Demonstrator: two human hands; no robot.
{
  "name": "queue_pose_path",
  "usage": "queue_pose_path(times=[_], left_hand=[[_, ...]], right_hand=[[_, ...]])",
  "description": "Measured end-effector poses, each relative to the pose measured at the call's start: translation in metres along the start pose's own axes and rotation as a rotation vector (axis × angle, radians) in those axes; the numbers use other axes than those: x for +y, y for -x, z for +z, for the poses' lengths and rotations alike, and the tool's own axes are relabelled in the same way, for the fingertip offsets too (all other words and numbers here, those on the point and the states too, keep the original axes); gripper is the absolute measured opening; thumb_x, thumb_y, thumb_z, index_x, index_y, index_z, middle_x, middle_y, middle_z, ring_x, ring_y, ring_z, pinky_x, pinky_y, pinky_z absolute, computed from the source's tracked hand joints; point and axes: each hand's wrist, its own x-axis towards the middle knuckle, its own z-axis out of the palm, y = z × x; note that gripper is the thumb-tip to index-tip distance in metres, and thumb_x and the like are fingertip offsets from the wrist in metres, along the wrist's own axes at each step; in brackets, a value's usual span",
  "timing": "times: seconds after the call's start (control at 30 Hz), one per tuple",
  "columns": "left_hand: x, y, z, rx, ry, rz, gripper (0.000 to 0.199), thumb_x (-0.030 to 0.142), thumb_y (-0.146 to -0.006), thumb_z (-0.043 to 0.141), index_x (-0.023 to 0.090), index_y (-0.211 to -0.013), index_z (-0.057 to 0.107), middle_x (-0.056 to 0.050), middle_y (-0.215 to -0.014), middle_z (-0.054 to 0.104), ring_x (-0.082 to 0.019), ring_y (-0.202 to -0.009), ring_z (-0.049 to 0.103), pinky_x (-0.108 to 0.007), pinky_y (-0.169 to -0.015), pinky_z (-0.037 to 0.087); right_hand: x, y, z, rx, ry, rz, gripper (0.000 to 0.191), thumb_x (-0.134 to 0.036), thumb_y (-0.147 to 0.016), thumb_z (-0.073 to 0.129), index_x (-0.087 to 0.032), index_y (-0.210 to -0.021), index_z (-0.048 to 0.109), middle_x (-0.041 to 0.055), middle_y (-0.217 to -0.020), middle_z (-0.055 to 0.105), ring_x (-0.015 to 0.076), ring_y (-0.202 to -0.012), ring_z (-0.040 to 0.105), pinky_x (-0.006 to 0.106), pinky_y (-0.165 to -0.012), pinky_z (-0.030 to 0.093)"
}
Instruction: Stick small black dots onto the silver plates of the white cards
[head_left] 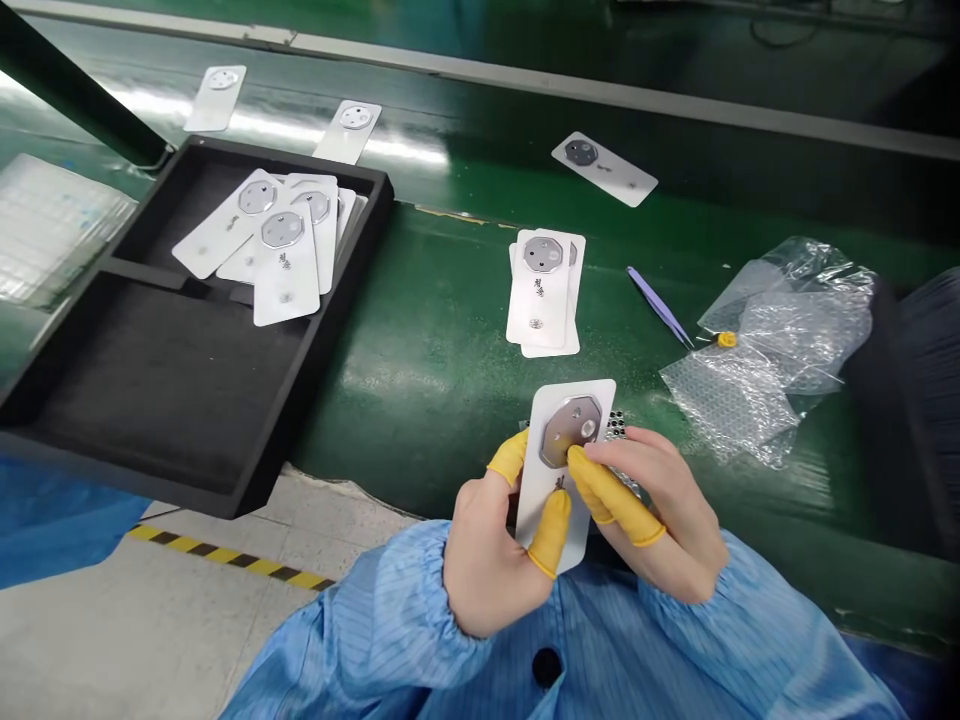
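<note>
My left hand grips a white phone back cover, thumb on its front face and yellow-cotted fingers around the edge. The cover is tilted up towards me and has a grey octagonal camera plate with small round holes. Against the lower right of that plate, the fingers of my right hand are pressed together; anything small between them is hidden. Yellow finger cots cover some fingertips of both hands. Partly behind the cover and the right hand is a sheet with black dots.
Two stacked covers lie ahead, with a single cover beyond. Purple tweezers and clear plastic bags are to the right. Left stands a black tray holding several covers; more covers lie behind it.
</note>
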Motion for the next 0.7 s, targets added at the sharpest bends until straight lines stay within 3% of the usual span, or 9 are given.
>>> queue_pose_path(times=[0.33,0.57,0.7], left_hand=[[0.000,-0.001,0.002,0.024,-0.007,-0.026,0.055,0.010,-0.076,0.065,0.027,-0.126,0.048,0.000,-0.091,0.071,-0.016,-0.070,0.065,-0.031,-0.075,0.057],[0.002,0.001,0.004,0.042,-0.059,-0.044,0.053,0.014,-0.072,0.069,0.021,-0.122,0.052,-0.004,-0.083,0.070,-0.017,-0.059,0.061,-0.033,-0.066,0.058],[0.002,0.001,0.003,0.036,-0.068,-0.033,0.051,0.014,-0.076,0.066,0.023,-0.124,0.051,-0.005,-0.090,0.071,-0.018,-0.066,0.064,-0.032,-0.071,0.057]], right_hand=[[0.006,0.005,0.002,-0.073,0.065,-0.085,0.035,-0.012,-0.088,0.049,-0.008,-0.123,0.054,0.0154,-0.119,0.062,0.0250,-0.117,0.056,0.043,-0.099,0.050],[0.001,-0.002,0.007,0.030,0.135,-0.087,0.022,-0.012,-0.083,0.059,-0.008,-0.105,0.061,0.0185,-0.115,0.063,0.0263,-0.114,0.058,0.043,-0.097,0.051],[-0.003,0.001,0.010,-0.014,0.152,-0.053,0.028,-0.013,-0.086,0.053,-0.009,-0.113,0.058,0.0203,-0.135,0.049,0.0314,-0.124,0.049,0.050,-0.098,0.048]])
